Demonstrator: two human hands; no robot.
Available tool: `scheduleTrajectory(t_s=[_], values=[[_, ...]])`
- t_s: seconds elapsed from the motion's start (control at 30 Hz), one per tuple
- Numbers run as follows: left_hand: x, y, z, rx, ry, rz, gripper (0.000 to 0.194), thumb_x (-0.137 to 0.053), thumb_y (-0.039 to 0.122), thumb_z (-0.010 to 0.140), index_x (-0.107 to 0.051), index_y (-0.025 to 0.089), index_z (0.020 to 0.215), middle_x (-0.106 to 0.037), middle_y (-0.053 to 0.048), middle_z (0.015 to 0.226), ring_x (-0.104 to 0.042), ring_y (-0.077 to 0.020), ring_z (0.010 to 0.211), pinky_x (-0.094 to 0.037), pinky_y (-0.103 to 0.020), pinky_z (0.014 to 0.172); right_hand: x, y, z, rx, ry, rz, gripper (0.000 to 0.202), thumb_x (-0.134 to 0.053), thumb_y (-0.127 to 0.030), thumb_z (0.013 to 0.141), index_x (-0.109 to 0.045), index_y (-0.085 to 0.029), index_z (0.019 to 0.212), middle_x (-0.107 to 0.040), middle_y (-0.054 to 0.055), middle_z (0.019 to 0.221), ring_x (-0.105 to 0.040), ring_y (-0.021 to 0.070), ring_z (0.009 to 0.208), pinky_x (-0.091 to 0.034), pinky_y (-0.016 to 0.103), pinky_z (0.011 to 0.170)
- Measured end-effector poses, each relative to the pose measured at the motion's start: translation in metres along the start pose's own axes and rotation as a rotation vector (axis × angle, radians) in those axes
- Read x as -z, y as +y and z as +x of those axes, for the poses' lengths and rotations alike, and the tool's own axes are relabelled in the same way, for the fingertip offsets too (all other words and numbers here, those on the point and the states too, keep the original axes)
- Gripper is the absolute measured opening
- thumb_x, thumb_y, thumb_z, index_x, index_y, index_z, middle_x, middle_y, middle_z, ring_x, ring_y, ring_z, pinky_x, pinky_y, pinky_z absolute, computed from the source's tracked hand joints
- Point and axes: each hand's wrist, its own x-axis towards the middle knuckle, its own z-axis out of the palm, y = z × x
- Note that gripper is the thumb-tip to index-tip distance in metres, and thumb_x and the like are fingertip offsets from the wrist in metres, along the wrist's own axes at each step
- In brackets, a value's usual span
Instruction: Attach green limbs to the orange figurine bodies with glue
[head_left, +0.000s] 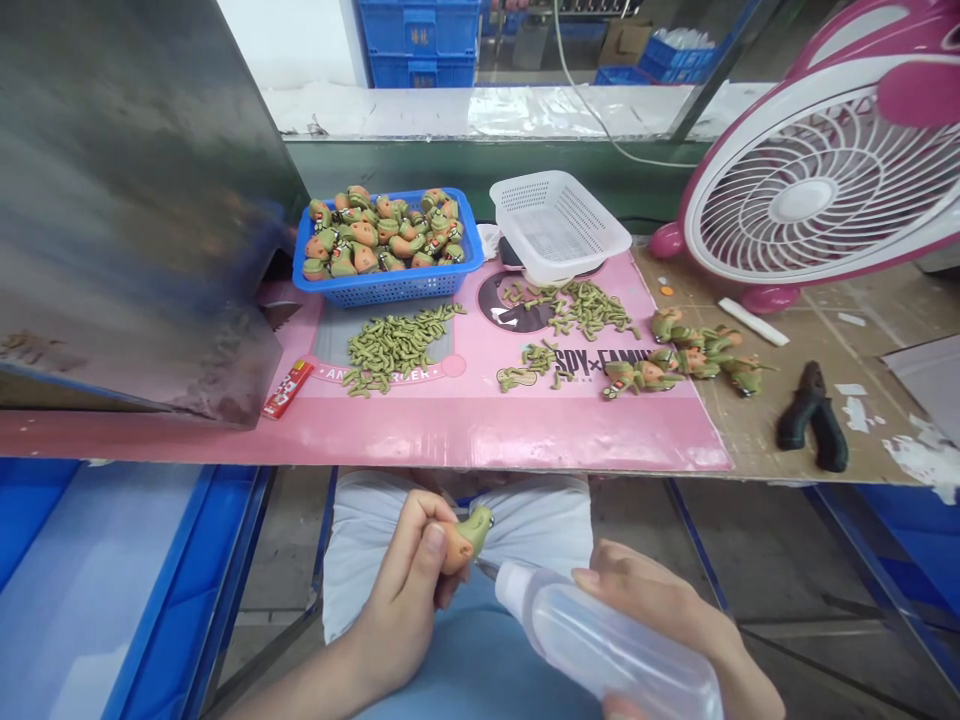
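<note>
Far left, lower corner: blue bin [157, 602], cut off by the frame, pale sheet inside. Above it, dull metal box [150, 200], top and left side out of frame. Just right of its lower corner, small red packet [288, 390] on the pink tabletop, lettering too small to read. Next, blue basket [397, 290] heaped with green-and-orange toy parts, lower layers buried. In front, pile of green curled pieces [397, 345], too tangled to count. Below the table's near edge, over the lap: left hand [405, 575], fingers closed in a pinch on a green-and-orange figure [465, 540], left end of it covered by fingertips. Behind on the table, white basket [559, 225], tilted, underside hidden; second scatter of green curls [592, 312] before it. Nearer, squeeze bottle [607, 630], metal tip just beside the figure; contact impossible to tell. Right hand [675, 605] wrapped around the bottle, some fingers hidden behind it, thumb clipped at the bottom edge. Farther right, clustered toys [645, 377], overlapping, count uncertain; white stick [754, 322]; pink-and-white fan [810, 200], cut off at top and right; dark-handled pliers [793, 422], handles spread.
</note>
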Motion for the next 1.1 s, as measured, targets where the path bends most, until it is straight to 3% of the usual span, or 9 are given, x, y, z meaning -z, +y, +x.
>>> scheduleTrajectory(t_s=[0.3, 0.67, 0.97, 1.1], values=[[0.004, -0.003, 0.003, -0.015, -0.024, 0.014, 0.035, -0.042, 0.056, 0.081, -0.043, 0.021, 0.081, -0.046, 0.006, 0.056, -0.035, -0.0092, 0.046, -0.026, -0.024, 0.046, -0.013, 0.008, 0.001, 0.048, 0.109, 0.027, 0.032, -0.045, -0.033, 0.082, -0.055, -0.009, 0.1, -0.036, -0.003, 0.051, -0.036, 0.0101, 0.037, -0.025, 0.024, 0.034], [0.004, -0.004, 0.002, -0.023, 0.012, 0.016, 0.034, -0.043, 0.055, 0.081, -0.044, 0.021, 0.081, -0.049, 0.006, 0.054, -0.035, -0.0095, 0.045, -0.027, -0.024, 0.046, -0.004, -0.001, 0.001, -0.008, 0.047, -0.068, 0.028, -0.046, -0.031, 0.083, -0.053, -0.013, 0.103, -0.046, 0.001, 0.055, -0.045, 0.0153, 0.042, -0.041, 0.031, 0.039], [0.005, -0.007, 0.004, -0.04, -0.012, 0.01, 0.033, -0.041, 0.054, 0.083, -0.043, 0.021, 0.082, -0.048, 0.007, 0.054, -0.034, -0.0086, 0.045, -0.026, -0.024, 0.046, -0.003, 0.0, 0.001, -0.006, 0.056, -0.04, 0.028, -0.047, -0.029, 0.083, -0.053, -0.011, 0.103, -0.049, 0.002, 0.057, -0.046, 0.0149, 0.042, -0.04, 0.03, 0.038], [0.005, -0.006, 0.005, -0.035, -0.018, 0.015, 0.033, -0.04, 0.053, 0.083, -0.043, 0.021, 0.082, -0.049, 0.006, 0.055, -0.034, -0.0086, 0.045, -0.026, -0.024, 0.046, -0.001, 0.001, -0.001, -0.009, 0.014, -0.067, 0.03, -0.047, -0.03, 0.083, -0.052, -0.011, 0.105, -0.05, 0.003, 0.057, -0.054, 0.0198, 0.049, -0.043, 0.032, 0.04]])
